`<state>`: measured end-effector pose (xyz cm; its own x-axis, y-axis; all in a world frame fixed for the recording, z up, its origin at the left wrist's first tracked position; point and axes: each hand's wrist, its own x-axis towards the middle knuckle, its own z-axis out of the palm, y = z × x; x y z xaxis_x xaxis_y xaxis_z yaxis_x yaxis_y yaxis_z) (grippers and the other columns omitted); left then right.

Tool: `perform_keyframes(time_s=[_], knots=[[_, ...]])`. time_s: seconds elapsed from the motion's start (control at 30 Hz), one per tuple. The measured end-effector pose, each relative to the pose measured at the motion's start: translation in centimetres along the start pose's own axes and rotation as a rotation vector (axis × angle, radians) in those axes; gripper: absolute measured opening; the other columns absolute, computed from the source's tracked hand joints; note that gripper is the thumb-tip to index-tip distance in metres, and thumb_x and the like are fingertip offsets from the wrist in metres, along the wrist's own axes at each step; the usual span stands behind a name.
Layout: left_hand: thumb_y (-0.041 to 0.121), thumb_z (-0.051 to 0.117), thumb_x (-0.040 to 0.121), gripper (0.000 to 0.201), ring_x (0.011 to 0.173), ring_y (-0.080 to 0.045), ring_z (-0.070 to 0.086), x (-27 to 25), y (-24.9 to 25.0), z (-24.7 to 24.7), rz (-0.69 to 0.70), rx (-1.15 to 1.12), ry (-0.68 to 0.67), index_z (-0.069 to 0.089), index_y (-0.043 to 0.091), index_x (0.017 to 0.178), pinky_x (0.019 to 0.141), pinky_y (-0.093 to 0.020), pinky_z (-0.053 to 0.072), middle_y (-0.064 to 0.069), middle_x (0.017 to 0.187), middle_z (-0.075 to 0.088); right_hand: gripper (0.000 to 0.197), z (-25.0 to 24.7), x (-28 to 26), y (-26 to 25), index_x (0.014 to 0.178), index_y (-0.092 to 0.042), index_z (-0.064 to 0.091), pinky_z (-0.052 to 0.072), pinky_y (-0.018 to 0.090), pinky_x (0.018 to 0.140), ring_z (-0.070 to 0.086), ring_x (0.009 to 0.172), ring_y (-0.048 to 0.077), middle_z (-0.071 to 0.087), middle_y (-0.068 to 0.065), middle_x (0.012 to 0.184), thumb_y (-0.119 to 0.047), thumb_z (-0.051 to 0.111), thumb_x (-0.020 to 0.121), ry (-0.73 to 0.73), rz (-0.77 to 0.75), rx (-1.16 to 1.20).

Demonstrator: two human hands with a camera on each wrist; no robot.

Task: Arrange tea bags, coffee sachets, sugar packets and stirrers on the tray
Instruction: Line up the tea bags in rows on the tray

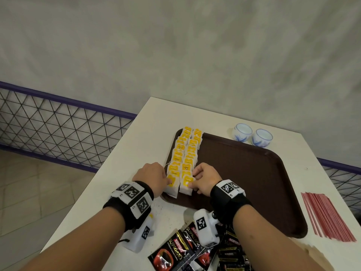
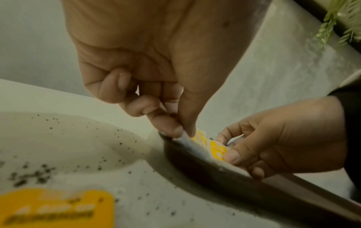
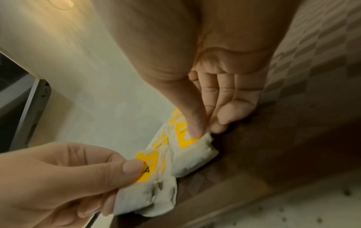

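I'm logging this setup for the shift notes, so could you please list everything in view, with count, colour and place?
tray: one, dark brown, on the table.
tea bags: two rows, exact count unclear, white with yellow tags, along the tray's left edge.
loose tea bag: one, yellow tag, blurred, on the table near the left wrist.
coffee sachets: a pile, black and red, on the table's near edge.
stirrers: a bundle, red, on the table right of the tray.
cups: two, white with blue pattern, beyond the tray.
table: one, white.
fence: purple frame, dark mesh, left.
left hand: pinches the nearest left-row bag.
right hand: pinches the nearest right-row bag.
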<state>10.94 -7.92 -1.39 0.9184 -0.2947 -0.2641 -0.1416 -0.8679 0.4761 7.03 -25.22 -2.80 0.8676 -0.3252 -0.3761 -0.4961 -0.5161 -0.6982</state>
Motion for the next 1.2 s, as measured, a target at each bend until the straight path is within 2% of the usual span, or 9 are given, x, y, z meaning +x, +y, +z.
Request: perform_keyframes(time_s=[0.2,0.33,0.47,0.63,0.77,0.93,1.0,1.1,1.2], knots=[[0.045,0.065,0.083,0.028,0.09,-0.024,0.061,-0.2,-0.2,0.3,0.022,0.04,0.061,0.059,0.019,0.09,0.079,-0.035,0.051,-0.004,0.098,0.064,0.027,-0.4,-0.2,0.1,0.088,-0.013,0.05,0.056,0.034,0.062,0.061,0.066,0.023,0.057,0.007,0.074,0.005,0.07,0.08,0.0,0.023,0.07],[0.052,0.064,0.082,0.04,0.085,-0.022,0.057,-0.3,-0.4,0.0,0.01,-0.035,0.058,0.049,0.019,0.096,0.071,-0.032,0.045,-0.001,0.091,0.058,0.029,-0.5,-0.2,-0.1,0.085,-0.015,0.05,0.057,0.034,0.064,0.061,0.068,0.023,0.057,0.007,0.075,0.004,0.071,0.079,-0.008,0.001,0.077],[0.054,0.06,0.084,0.035,0.084,-0.019,0.057,-0.8,-1.8,-2.0,0.016,-0.134,0.079,0.049,0.023,0.097,0.069,-0.029,0.04,0.002,0.088,0.059,0.029,-0.9,-0.6,-0.1,0.086,-0.015,0.049,0.057,0.036,0.067,0.059,0.065,0.022,0.057,0.009,0.081,0.003,0.071,0.08,0.002,-0.017,0.125],[0.054,0.071,0.073,0.046,0.087,-0.009,0.054,-4.0,-6.0,-4.4,0.11,-0.002,-0.141,0.052,0.029,0.106,0.074,-0.024,0.041,0.011,0.097,0.058,0.03,-2.5,-2.0,-0.4,0.088,-0.025,0.05,0.057,0.04,0.076,0.06,0.077,0.02,0.06,0.001,0.095,-0.017,0.077,0.079,0.086,-0.117,-0.067],[0.056,0.076,0.067,0.067,0.091,-0.012,0.052,-5.6,-7.2,-2.1,0.072,0.103,-0.245,0.046,0.025,0.118,0.079,-0.022,0.04,0.007,0.101,0.052,0.024,-2.7,-5.2,-2.7,0.096,-0.023,0.054,0.049,0.026,0.07,0.059,0.077,0.013,0.064,0.0,0.09,-0.025,0.073,0.082,0.019,-0.243,-0.221],[0.044,0.077,0.072,0.046,0.088,-0.015,0.048,-5.6,-5.9,-0.4,0.082,0.177,-0.216,0.05,0.021,0.101,0.069,-0.024,0.035,0.004,0.096,0.053,0.04,2.5,-9.8,-5.0,0.111,-0.019,0.059,0.05,0.032,0.083,0.06,0.1,0.021,0.063,0.002,0.107,-0.044,0.069,0.081,-0.244,-0.339,-0.59],[0.042,0.074,0.075,0.039,0.088,-0.014,0.047,-5.5,-5.5,-0.2,0.087,0.232,-0.241,0.056,0.018,0.099,0.07,-0.023,0.035,0.004,0.095,0.052,0.044,5.1,-10.5,-5.1,0.115,-0.013,0.057,0.047,0.033,0.08,0.06,0.106,0.026,0.061,0.007,0.113,-0.043,0.065,0.085,-0.307,-0.345,-0.708],[0.035,0.072,0.077,0.026,0.087,-0.014,0.046,-5.6,-5.5,0.1,0.119,0.238,-0.237,0.05,0.022,0.082,0.069,-0.021,0.033,0.004,0.093,0.05,0.04,7.3,-10.5,-5.2,0.112,-0.009,0.059,0.046,0.036,0.079,0.062,0.107,0.032,0.061,0.012,0.116,-0.038,0.066,0.085,-0.32,-0.297,-0.705],[0.029,0.071,0.076,0.029,0.079,-0.012,0.047,-6.0,-5.9,0.2,0.142,0.101,-0.199,0.042,0.028,0.07,0.059,-0.018,0.032,0.008,0.082,0.05,0.037,7.6,-10.3,-5.1,0.111,-0.009,0.061,0.046,0.035,0.079,0.061,0.108,0.033,0.062,0.013,0.116,-0.033,0.069,0.084,-0.286,-0.275,-0.663]])
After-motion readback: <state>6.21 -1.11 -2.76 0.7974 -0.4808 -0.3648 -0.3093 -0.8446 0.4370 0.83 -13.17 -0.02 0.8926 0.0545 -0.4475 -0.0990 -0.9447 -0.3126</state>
